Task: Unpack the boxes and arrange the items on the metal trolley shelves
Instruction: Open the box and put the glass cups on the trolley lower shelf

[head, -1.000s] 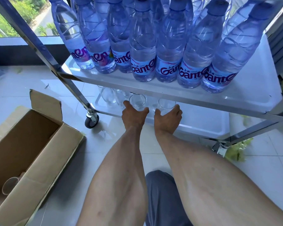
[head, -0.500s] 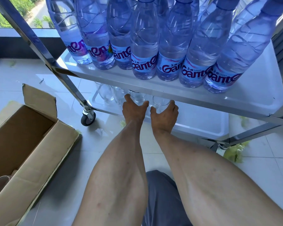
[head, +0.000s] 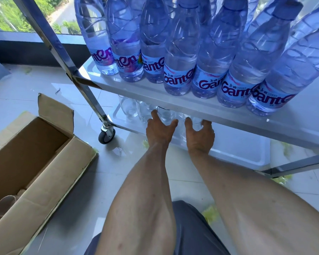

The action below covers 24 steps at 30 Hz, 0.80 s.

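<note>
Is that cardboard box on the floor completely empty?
No, the open box on the floor has a cup lying in its near corner.

Daylight floods a room floored in glossy pale tiles (head: 103, 184), which carry scattered yellow-green scraps (head: 210, 214). Along the far wall a window (head: 17, 13) above a dark sill (head: 26, 50) looks out on green trees and a paved road in bright sunshine.

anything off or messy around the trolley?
Yes: yellow-green scraps litter the floor tiles beside the trolley. The water bottles stand upright and the glasses look intact; no spill visible.
</note>
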Motion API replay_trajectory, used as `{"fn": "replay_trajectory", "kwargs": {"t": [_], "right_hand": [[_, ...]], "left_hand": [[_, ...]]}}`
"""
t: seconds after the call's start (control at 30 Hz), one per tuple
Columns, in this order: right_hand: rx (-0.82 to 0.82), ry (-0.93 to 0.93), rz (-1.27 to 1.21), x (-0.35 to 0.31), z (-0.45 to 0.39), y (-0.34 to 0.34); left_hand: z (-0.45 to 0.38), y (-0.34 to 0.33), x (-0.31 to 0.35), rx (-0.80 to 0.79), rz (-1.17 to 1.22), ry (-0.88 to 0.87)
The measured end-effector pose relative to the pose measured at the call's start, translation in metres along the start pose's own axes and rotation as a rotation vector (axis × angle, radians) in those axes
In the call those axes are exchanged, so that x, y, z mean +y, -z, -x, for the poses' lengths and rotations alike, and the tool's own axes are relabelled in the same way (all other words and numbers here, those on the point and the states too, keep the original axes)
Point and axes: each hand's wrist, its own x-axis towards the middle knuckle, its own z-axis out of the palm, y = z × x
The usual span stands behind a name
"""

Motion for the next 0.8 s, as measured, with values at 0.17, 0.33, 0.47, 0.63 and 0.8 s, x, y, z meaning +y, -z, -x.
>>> {"fn": "replay_trajectory", "kwargs": {"t": [0.17,0.33,0.47,0.63,0.8], "right_hand": [[-0.093,0.041,-0.021,0.002,0.003,0.000],[-0.090,0.044,0.011,0.013,0.002,0.006],[-0.098,0.122,0.043,0.016,0.004,0.006],[-0.150,0.134,0.046,0.009,0.004,-0.008],[0.011,0.041,0.132,0.018,-0.009,-0.007]], "left_hand": [[0.004,0.001,0.004,-0.012,0.023,0.033],[0.005,0.001,0.000,-0.030,-0.032,0.030],[0.006,-0.002,-0.005,-0.021,-0.039,0.031],[0.000,-0.005,-0.009,-0.021,0.017,0.046],[-0.003,-0.006,-0.017,0.003,0.043,0.039]]}}
